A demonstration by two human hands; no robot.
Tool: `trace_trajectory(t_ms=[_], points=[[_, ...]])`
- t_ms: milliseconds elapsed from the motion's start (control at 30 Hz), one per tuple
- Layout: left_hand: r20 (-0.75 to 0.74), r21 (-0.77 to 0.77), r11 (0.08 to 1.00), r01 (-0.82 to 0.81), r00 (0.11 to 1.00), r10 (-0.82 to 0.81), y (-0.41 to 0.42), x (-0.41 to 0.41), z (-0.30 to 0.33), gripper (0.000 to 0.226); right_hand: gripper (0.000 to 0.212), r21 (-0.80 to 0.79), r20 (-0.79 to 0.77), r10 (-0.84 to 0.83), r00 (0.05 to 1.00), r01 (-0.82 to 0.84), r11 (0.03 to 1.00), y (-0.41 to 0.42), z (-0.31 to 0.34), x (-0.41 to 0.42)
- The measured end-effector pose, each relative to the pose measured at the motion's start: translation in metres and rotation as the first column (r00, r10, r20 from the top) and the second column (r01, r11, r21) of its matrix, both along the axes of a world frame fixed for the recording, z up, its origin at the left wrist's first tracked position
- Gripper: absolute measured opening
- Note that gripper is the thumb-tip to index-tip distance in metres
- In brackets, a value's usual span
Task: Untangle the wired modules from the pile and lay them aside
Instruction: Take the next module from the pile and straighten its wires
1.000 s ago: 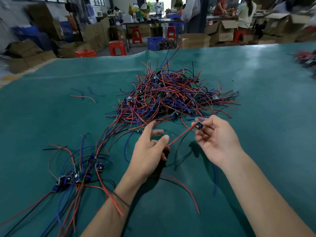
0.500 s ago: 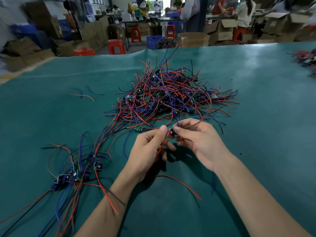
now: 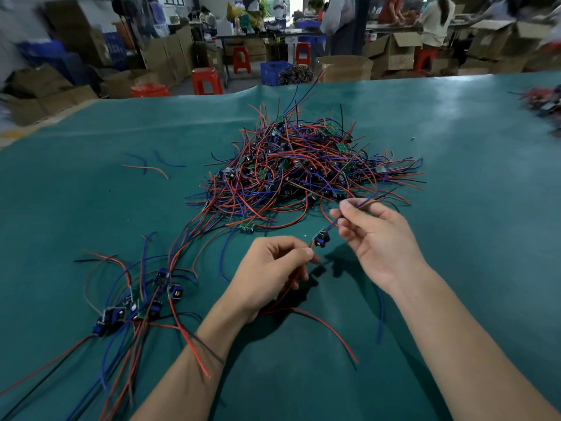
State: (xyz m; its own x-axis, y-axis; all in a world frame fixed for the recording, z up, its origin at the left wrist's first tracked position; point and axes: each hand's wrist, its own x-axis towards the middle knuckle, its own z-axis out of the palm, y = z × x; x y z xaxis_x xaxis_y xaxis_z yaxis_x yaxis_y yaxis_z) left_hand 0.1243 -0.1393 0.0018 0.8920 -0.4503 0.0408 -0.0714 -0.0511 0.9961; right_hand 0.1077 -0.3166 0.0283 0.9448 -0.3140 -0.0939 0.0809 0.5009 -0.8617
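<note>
Holding one module (image 3: 321,238) in the air between them, both hands work just in front of the pile (image 3: 303,171): the left hand (image 3: 267,281) pinches its red wire, the right hand (image 3: 376,238) pinches its blue wire. This looks like the freeing step, since the blue wire seems to run back into the pile. Next, draw it clear, then lay the module with the sorted ones (image 3: 142,302) at left on the worktop (image 3: 91,208)

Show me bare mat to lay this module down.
Bare mat lies right of the right hand, out to the table's right edge, and left of the pile past the loose wires. Crowded: the sorted modules beside the left hand.
</note>
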Motion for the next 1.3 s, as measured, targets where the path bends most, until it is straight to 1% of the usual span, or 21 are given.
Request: trace_trajectory(t_ms=[67, 133, 300, 333, 400, 467, 600, 700, 767, 833, 900, 933, 967, 1000, 1033, 1100, 1133, 1167, 1200, 1233, 1300], points=[[0.004, -0.009, 1.0, -0.019, 1.0, 0.019, 0.0, 0.0, 0.0, 0.015, 0.008, -0.026, 0.005, 0.026, 1.0, -0.026, 0.999, 0.002, -0.002, 0.0], [0.025, -0.004, 0.999, -0.052, 0.998, 0.052, -0.001, 0.001, -0.001, 0.009, 0.007, -0.064, 0.013, 0.044, 0.999, -0.043, 0.997, 0.005, -0.004, 0.0], [0.029, 0.001, 0.991, -0.133, 0.991, 0.133, -0.003, 0.002, -0.006, 0.013, 0.003, -0.092, 0.044, 0.062, 0.997, -0.058, 0.994, 0.005, -0.003, 0.0], [0.036, 0.02, 0.992, -0.127, 0.991, 0.127, -0.003, 0.002, -0.006, 0.016, 0.004, -0.137, 0.053, 0.059, 0.997, -0.051, 0.989, 0.005, -0.004, 0.001], [0.055, 0.047, 0.993, -0.11, 0.993, 0.108, -0.002, 0.002, -0.005, 0.021, 0.008, -0.293, 0.053, 0.069, 0.996, -0.051, 0.955, 0.007, -0.007, 0.001], [0.045, 0.028, 0.994, -0.109, 0.993, 0.108, -0.002, 0.002, -0.003, 0.025, 0.01, -0.38, 0.019, 0.123, 0.992, -0.107, 0.919, 0.01, -0.01, 0.0], [0.002, -0.019, 0.995, -0.102, 0.995, 0.102, -0.001, 0.001, -0.001, 0.029, 0.01, -0.296, -0.025, 0.222, 0.975, -0.22, 0.929, 0.012, -0.01, -0.001], [-0.014, -0.025, 0.998, -0.056, 0.998, 0.055, -0.001, 0.001, -0.001, 0.031, 0.015, -0.293, -0.024, 0.195, 0.981, -0.193, 0.937, 0.012, -0.008, -0.002], [-0.026, -0.04, 0.999, -0.027, 0.999, 0.026, 0.0, 0.0, 0.0, 0.035, 0.014, -0.21, -0.005, 0.156, 0.988, -0.153, 0.966, 0.008, -0.003, -0.001], [-0.043, -0.071, 0.997, -0.033, 0.999, 0.03, -0.001, 0.0, 0.002, 0.037, 0.012, 0.015, 0.007, 0.119, 0.993, -0.119, 0.993, -0.002, 0.004, 0.0], [-0.073, -0.118, 0.992, -0.052, 0.996, 0.043, -0.002, 0.001, 0.002, 0.04, 0.012, 0.289, 0.02, 0.124, 0.992, -0.125, 0.949, -0.016, 0.011, -0.001], [-0.087, -0.137, 0.989, -0.054, 0.995, 0.042, -0.002, 0.001, 0.002, 0.04, 0.013, 0.374, 0.041, 0.154, 0.987, -0.158, 0.914, -0.02, 0.013, -0.002], [-0.095, -0.145, 0.988, -0.049, 0.995, 0.036, -0.002, 0.001, 0.001, 0.039, 0.014, 0.401, 0.064, 0.2, 0.978, -0.208, 0.892, -0.021, 0.014, -0.003], [-0.095, -0.143, 0.989, -0.041, 0.995, 0.028, -0.003, 0.001, 0.001, 0.036, 0.015, 0.374, 0.071, 0.25, 0.966, -0.258, 0.891, -0.019, 0.013, -0.005], [-0.093, -0.14, 0.99, -0.032, 0.996, 0.019, -0.003, 0.001, 0.0, 0.034, 0.017, 0.296, 0.048, 0.295, 0.954, -0.296, 0.908, -0.013, 0.011, -0.005], [-0.098, -0.15, 0.989, -0.012, 0.995, -0.003, -0.003, 0.001, 0.0, 0.039, 0.016, 0.011, -0.055, 0.314, 0.948, -0.314, 0.949, 0.002, 0.003, -0.005], [-0.095, -0.151, 0.988, 0.003, 0.995, -0.018, -0.002, 0.001, 0.001, 0.044, 0.015, -0.141, -0.094, 0.274, 0.957, -0.285, 0.948, 0.01, -0.002, -0.004], [-0.082, -0.139, 0.99, 0.018, 0.996, -0.03, -0.001, 0.001, 0.001, 0.047, 0.013, -0.25, -0.106, 0.22, 0.97, -0.24, 0.938, 0.016, -0.006, -0.003], [-0.062, -0.112, 0.993, 0.03, 0.997, -0.037, 0.0, 0.002, 0.001, 0.045, 0.012, -0.309, -0.099, 0.174, 0.98, -0.197, 0.931, 0.02, -0.01, -0.001], [-0.041, -0.083, 0.996, 0.034, 0.998, -0.038, 0.001, 0.002, 0.0, 0.038, 0.012, -0.327, -0.087, 0.142, 0.986, -0.163, 0.931, 0.022, -0.013, 0.0], [-0.015, -0.046, 0.998, 0.037, 0.999, -0.038, 0.002, 0.002, -0.002, 0.02, 0.015, -0.306, -0.067, 0.113, 0.991, -0.128, 0.943, 0.02, -0.014, 0.001]])
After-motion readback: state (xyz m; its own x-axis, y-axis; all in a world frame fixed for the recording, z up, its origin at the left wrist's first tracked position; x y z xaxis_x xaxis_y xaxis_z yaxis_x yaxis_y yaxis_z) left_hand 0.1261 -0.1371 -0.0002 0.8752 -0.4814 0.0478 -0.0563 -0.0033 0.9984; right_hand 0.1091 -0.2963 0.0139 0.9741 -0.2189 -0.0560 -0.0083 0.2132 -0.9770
